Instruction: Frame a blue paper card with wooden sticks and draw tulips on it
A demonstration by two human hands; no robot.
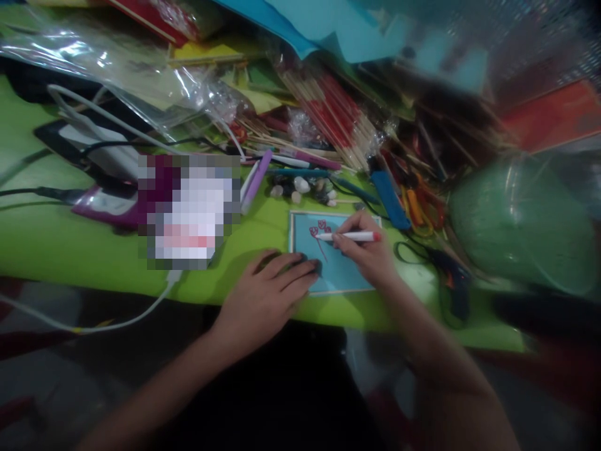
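Note:
A small blue card (340, 272) with a pale frame lies on the green table (56, 244). Red flower shapes (319, 228) are drawn near its top left. My right hand (369, 250) is closed on a white marker with a red end (352, 236), its tip at the red shapes. My left hand (272, 291) lies flat with fingers stretched out, its fingertips pressing on the card's left edge.
Small pebbles (303, 188) and pens lie behind the card. Bundles of wooden sticks (328, 113), plastic bags, coloured paper and scissors (417, 207) crowd the back. A glue gun (453, 275) and a green container (516, 219) sit at the right. Phones and cables lie at the left.

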